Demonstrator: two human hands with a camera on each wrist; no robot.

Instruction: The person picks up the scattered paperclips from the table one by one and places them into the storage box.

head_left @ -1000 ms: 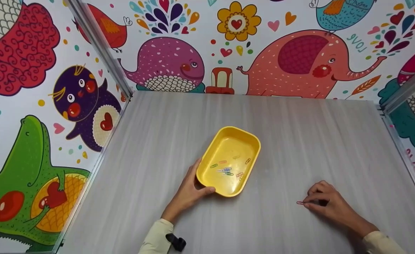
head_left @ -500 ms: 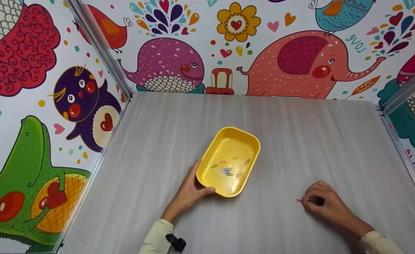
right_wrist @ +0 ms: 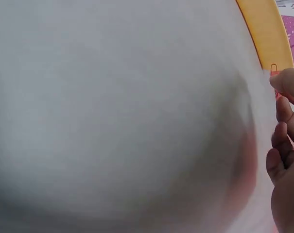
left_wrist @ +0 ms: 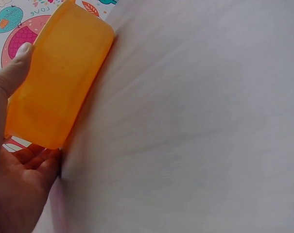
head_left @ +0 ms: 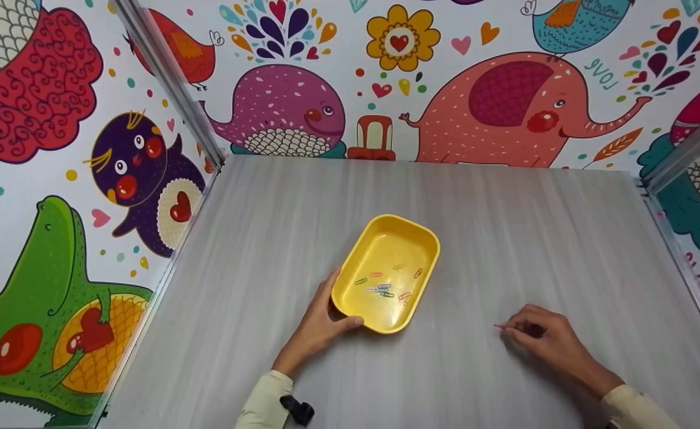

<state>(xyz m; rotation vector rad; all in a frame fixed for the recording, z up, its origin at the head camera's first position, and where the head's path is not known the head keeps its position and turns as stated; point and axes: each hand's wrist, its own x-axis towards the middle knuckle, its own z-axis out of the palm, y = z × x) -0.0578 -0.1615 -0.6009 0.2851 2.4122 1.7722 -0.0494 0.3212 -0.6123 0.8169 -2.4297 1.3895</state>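
Note:
A yellow plastic tray lies near the middle of the table, with several coloured paper clips scattered on its floor. My left hand grips the tray's near left corner. In the left wrist view the thumb lies against the tray's side, and the other fingers are by its bottom edge. To the right of the tray, my right hand pinches a red paper clip between thumb and fingertips. One end of that clip sticks out past the thumb in the right wrist view.
The grey table has metal-framed panels with printed cartoon animals at its back and sides. A black strap piece is on the left sleeve.
My right hand has moved slightly left and away from me with the red paper clip, which has come up a little. The left hand and tray stay in place.

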